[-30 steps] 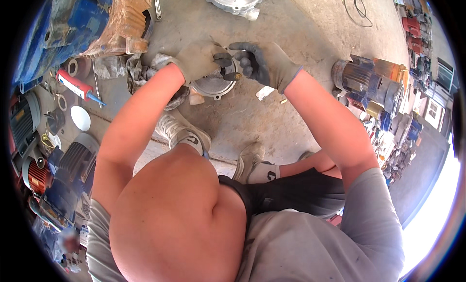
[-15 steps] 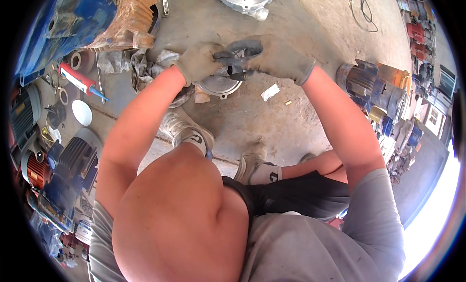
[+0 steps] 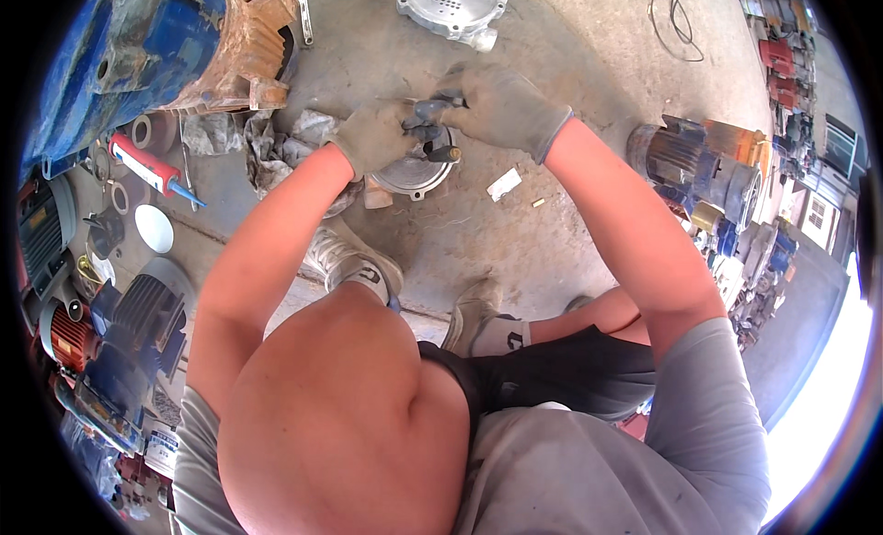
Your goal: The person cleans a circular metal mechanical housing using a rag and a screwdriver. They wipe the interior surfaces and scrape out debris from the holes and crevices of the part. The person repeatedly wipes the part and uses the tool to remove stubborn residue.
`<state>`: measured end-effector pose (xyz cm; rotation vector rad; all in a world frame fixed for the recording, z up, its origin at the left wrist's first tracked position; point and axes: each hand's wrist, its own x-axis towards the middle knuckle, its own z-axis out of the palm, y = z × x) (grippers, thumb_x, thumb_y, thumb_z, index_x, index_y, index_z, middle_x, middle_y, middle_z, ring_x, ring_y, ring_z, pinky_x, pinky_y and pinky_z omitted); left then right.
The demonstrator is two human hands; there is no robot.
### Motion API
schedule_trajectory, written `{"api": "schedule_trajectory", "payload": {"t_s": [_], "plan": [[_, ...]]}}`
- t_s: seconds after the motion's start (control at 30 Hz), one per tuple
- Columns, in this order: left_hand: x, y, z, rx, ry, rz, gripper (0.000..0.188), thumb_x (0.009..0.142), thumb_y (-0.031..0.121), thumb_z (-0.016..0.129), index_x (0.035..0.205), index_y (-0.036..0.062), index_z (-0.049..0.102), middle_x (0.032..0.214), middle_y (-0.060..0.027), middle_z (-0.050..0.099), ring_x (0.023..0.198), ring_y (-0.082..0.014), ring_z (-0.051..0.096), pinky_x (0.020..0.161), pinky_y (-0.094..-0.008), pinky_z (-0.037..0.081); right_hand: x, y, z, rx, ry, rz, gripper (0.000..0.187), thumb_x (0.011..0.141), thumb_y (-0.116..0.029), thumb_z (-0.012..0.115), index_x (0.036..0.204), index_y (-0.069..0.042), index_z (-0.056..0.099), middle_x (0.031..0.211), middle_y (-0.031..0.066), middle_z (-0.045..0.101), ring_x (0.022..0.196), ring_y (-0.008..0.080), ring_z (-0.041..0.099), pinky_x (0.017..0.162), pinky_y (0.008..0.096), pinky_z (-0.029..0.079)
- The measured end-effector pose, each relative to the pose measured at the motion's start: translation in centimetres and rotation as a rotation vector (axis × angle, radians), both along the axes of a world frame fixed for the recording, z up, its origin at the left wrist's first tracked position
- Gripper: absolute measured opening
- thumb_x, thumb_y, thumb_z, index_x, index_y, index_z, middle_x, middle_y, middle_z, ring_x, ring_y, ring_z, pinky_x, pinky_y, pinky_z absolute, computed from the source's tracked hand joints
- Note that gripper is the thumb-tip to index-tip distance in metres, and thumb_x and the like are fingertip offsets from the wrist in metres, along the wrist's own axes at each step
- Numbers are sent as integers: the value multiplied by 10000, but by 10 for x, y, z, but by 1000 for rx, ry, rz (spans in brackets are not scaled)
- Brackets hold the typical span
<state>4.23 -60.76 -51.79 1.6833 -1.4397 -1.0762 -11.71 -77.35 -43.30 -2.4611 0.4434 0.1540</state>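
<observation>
Both my hands wear grey work gloves with dark palms and fingertips. My left hand [image 3: 379, 138] has its fingers curled, pointing right. My right hand [image 3: 506, 104] bends its fingers toward the left one, and the fingertips of both nearly meet. Whatever they pinch is small and mostly hidden among the dark fingertips, so I cannot make it out. Just beneath the hands a round metal cover [image 3: 414, 180] lies on the floor, partly covered by them. A second round silvery housing cover [image 3: 451, 9] with holes and a side outlet lies farther off.
At far left stands a large blue and rusty casting [image 3: 138, 66]. Near it are a red sealant tube [image 3: 145, 162], crumpled rags [image 3: 267, 149] and a wrench [image 3: 304, 12]. Motors [image 3: 147, 305] stand at left, another motor [image 3: 681, 158] at right. A white scrap [image 3: 504, 184] lies on the floor.
My right hand has shifted left, and its fingers have closed in toward the left hand. The left hand has dropped slightly nearer. The whole view has tilted a little.
</observation>
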Motion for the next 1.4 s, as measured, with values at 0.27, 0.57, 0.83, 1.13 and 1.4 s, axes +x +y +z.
{"api": "schedule_trajectory", "payload": {"t_s": [0.27,0.57,0.83,1.13,1.4], "plan": [[-13,18,19,66,-306,197,518,915,216,819,1386,47,685,1319,-240,707,1222,-470,676,1072,-522,542,0,24,17,204,164,-385,358,971,-379,817,1048,-29,841,958,155,805,867,284,759,805,402,595],[-52,92,-43,540,18,529,913,1002,449,747,1568,-163,374,1376,-399,632,1311,-546,607,1143,-548,484,-59,38,-3,668,12,-627,326,1027,-209,787,1288,-13,790,1078,113,829,1013,146,759,907,328,606],[-48,93,-61,285,-152,408,627,1064,376,709,1424,-109,538,1222,-366,703,1128,-527,701,997,-556,548,-96,17,-5,385,16,-871,333,1067,-246,719,1344,-74,786,1012,107,822,878,148,764,768,335,589],[11,13,-12,325,-226,-222,607,1065,408,693,1422,-57,534,1319,-348,676,1263,-511,646,1070,-568,503,-150,74,-90,522,346,-1020,323,1078,-284,660,1254,-50,799,1005,171,804,786,258,774,780,399,605],[-3,17,4,320,-305,-27,1002,939,484,827,1625,-76,358,1379,-371,646,1284,-548,629,1119,-549,507,-124,46,-84,217,74,-422,266,961,-216,757,1195,-106,819,1163,137,779,1131,319,714,983,460,565]]}}
